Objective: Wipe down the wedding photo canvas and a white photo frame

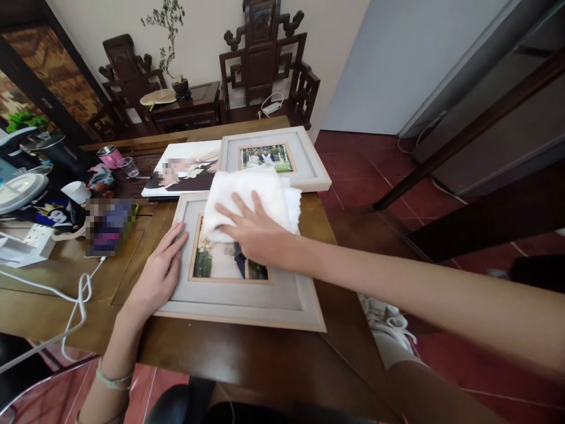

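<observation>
A grey-framed photo lies flat on the wooden table in front of me. My right hand rests flat, fingers spread, on a white cloth that covers the top of the picture's glass. Along the frame's left edge lies my left hand, fingers stretched out and pressing the frame down. A second grey-framed photo lies just beyond the cloth. Beside it, to the left, lies an unframed photo print.
The table's left side holds a pink cup, a clear glass, a white mug, a power strip and white cables. Dark carved chairs stand behind. Red tiled floor lies to the right.
</observation>
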A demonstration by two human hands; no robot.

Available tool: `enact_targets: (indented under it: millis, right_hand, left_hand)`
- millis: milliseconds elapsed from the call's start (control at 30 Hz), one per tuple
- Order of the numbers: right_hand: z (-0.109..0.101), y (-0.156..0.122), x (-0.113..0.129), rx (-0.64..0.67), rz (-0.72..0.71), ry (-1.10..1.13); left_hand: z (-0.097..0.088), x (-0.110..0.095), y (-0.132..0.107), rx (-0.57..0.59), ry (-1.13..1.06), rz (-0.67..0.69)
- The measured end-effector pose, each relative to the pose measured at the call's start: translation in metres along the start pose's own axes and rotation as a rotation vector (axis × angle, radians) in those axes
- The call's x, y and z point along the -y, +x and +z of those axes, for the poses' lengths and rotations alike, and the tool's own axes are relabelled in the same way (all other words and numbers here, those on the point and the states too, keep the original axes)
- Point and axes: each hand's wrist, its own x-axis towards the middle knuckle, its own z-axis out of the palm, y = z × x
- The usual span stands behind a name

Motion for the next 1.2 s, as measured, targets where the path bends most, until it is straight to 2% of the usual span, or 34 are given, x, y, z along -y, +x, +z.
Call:
enact_targets:
  millis: [100, 200, 267, 333, 400, 433, 500, 633, 733, 833, 900, 1000, 1200]
  right_hand:
    - [0.001, 0.006, 0.0, 0.017, 0.036, -0.037]
    - [-0.005, -0.011, 0.03, 0.061, 0.023, 0.015]
    - [-0.015, -0.028, 0.057, 0.139, -0.032, 0.102]
    - [-0.027, -0.041, 0.08, 0.287, -0.065, 0.214]
    - [-0.037, -0.048, 0.092, 0.401, -0.11, 0.299]
    - [-0.039, -0.05, 0.094, 0.412, -0.14, 0.323]
    - [-0.036, -0.047, 0.089, 0.332, -0.189, 0.326]
    - [-0.013, -0.025, 0.06, 0.048, -0.18, 0.177]
    - [0.0, 0.005, 0.037, -0.033, -0.08, 0.045]
    - [0.002, 0.033, 0.027, -0.077, -0.029, -0.026]
    - [-0.001, 0.043, 0.03, -0.091, -0.043, -0.044]
    - [-0.008, 0.039, 0.045, -0.044, -0.088, -0.027]
    - [-0.027, -0.008, 0.072, 0.112, -0.341, 0.129]
  left_hand:
    - [0.001, 0.001, 0.0, -0.01, -0.004, -0.001]
    - [0.001, 0.0, 0.0, -0.015, -0.004, -0.006]
    - [0.001, -0.001, 0.0, -0.015, -0.003, -0.019]
    - [0.0, -0.002, 0.0, -0.009, -0.001, -0.025]
    - [0.0, -0.003, 0.0, -0.003, 0.005, -0.019]
    - [-0.001, -0.003, 0.0, -0.001, 0.008, -0.014]
    - [-0.001, -0.003, 0.001, 0.006, 0.011, -0.011]
    - [-0.001, -0.002, 0.0, 0.015, -0.011, -0.012]
    - [-0.001, -0.003, -0.001, -0.011, -0.042, -0.014]
    - [-0.002, -0.004, -0.002, -0.043, -0.06, -0.041]
    - [-0.002, -0.004, -0.002, -0.056, -0.079, -0.052]
    - [-0.002, -0.002, -0.004, -0.075, -0.123, -0.047]
    - [-0.001, 0.001, -0.005, -0.063, -0.18, -0.026]
